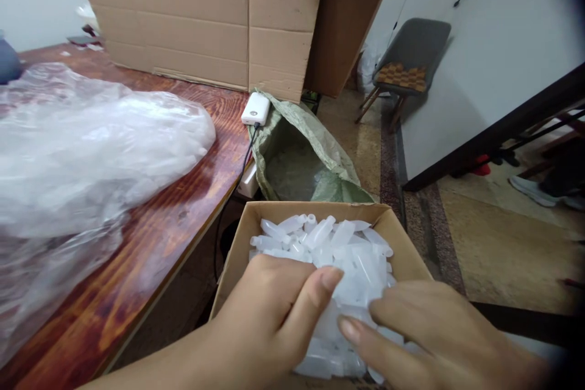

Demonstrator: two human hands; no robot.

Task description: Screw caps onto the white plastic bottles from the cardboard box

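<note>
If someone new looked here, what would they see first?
Probably the left hand and right hand at the box of whitish plastic pieces, bottom middle. Then the big see-through bag on the reddish table at left. Large upright cardboard stands at the top.

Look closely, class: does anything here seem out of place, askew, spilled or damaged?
The white device sits at the edge of the wooden table, its black cable hanging over the side, so it could perhaps get pulled off. Nothing looks spilled from the filled carton.
</note>
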